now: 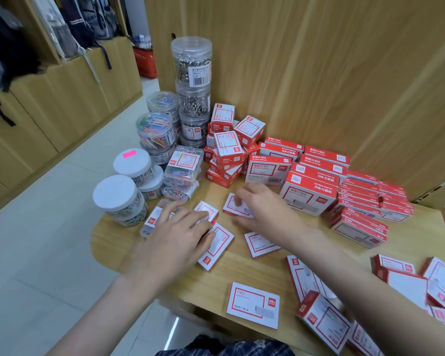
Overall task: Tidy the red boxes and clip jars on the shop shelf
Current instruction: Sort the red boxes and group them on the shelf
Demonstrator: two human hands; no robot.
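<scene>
Your left hand [180, 227] lies flat, fingers straight, on a small box [216, 246] on the shelf [242, 283]. Your right hand [261, 209], fingers curled, pinches another box [235, 208] just right of your left fingertips. Beyond your left hand stand white-lidded jars [121, 199] and a tall jar stack [193, 93]. Beyond your right hand sit red boxes [311, 176] in stacks; more boxes [319, 317] lie loose under your right forearm
</scene>
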